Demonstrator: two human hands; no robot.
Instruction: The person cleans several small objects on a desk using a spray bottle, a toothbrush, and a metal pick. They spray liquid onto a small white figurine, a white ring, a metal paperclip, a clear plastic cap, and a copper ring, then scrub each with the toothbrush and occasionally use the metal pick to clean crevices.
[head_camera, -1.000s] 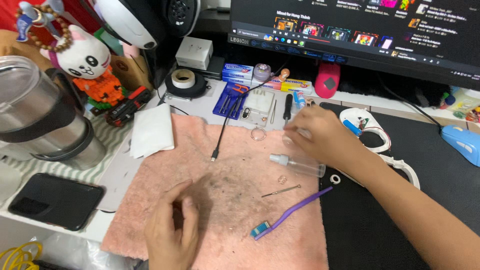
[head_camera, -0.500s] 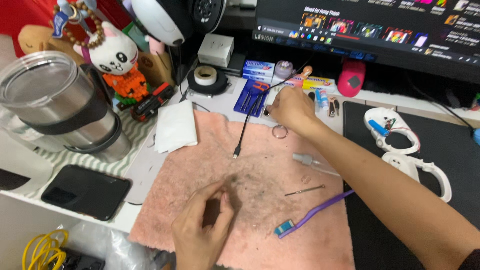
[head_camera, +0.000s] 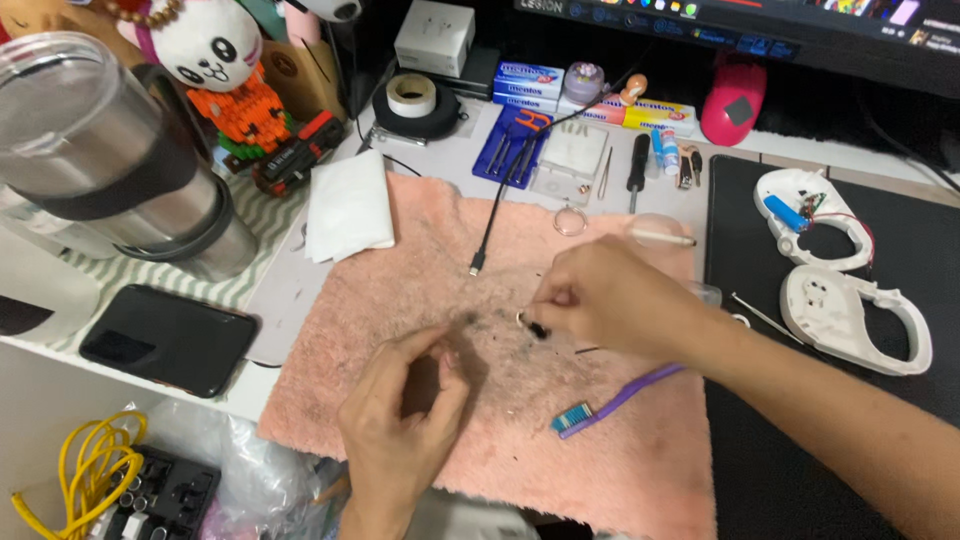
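Our right hand (head_camera: 610, 300) pinches a small black part (head_camera: 538, 329) mid-way across the pink towel (head_camera: 400, 290), with a tiny metal ring (head_camera: 521, 318) touching it. Our left hand (head_camera: 400, 420) sits near the towel's front edge, fingers loosely curled around something dark we can't make out, and the purple toothbrush (head_camera: 615, 400) lies just right of it.

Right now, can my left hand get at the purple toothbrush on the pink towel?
Probably yes. The left hand sits on the pink towel beside the purple toothbrush, with bare cloth between; the right hand works farther up.
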